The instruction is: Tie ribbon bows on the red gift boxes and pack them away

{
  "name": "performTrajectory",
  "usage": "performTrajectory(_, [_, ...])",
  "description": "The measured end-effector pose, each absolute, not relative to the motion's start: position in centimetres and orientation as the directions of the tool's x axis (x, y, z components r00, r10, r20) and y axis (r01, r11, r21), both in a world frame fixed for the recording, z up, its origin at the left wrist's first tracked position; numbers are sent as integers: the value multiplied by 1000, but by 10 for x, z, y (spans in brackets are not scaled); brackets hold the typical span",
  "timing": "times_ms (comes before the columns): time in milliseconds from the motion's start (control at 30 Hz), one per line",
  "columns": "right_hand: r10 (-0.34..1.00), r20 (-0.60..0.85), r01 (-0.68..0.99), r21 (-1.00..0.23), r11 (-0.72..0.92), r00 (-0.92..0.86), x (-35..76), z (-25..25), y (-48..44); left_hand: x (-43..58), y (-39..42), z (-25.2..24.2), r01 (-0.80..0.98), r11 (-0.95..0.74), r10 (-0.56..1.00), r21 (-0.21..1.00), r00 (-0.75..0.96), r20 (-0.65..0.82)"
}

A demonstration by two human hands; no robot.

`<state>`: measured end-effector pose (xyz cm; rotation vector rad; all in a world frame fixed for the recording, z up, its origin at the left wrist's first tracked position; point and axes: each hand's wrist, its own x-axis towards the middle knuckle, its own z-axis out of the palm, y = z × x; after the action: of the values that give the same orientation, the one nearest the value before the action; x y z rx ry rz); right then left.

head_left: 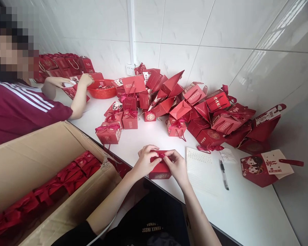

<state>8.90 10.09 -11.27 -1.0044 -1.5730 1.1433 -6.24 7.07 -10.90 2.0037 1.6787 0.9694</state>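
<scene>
A: A pale tiled wall (pixel 97 20) backed a white table (pixel 254 212), where red boxes (pixel 107 135) stood and lay heaped along the far side. Where was the one in hand?

B: A single red box (pixel 159 175) sat at the near edge of the table, directly in front of the wearer, between the left hand (pixel 146 161) and the right hand (pixel 175 162).

A: And the grip?

B: Thumb and fingers of each hand were pinched together on the ribbon (pixel 159 155) across the top. The box lay straight below the fingertips, its gold-marked front facing the wearer.

A: Which hand was nearer?

B: Neither, clearly. They met over the ribbon from opposite sides, about evenly placed. The front face ran roughly side to side; which way the long axis lay could not be told, with fingers covering part of the top.

A: What flanked the scene?

B: To the right, a notebook (pixel 201 177) and a pen (pixel 223 176); to the left, an open cardboard carton (pixel 33 148) of red boxes. Farther left, a co-worker (pixel 33 106) held a red packet (pixel 71 91) beside a red basin (pixel 102 94).
</scene>
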Motion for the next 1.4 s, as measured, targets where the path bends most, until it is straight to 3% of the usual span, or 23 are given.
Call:
performTrajectory(267, [939,205,148,-956,253,-278,95,-108,103,-57,70,-106,410,-193,980,891,41,194])
performTrajectory(600, [893,248,243,-904,353,-375,98,-103,106,-53,77,-113,325,-124,988,938,-43,145])
performTrajectory(767, [845,312,311,-829,465,-434,101,-104,109,-53,78,-115,317,-124,988,940,-44,146])
performTrajectory(1000, [698,645,424,-563,709,-311,106,-112,91,-55,77,-115,258,-107,989,960,-70,130])
performTrajectory(1400, [600,712,514,-382,768,-366,103,-116,92,-57,77,-119,101,-110,994,989,-16,112])
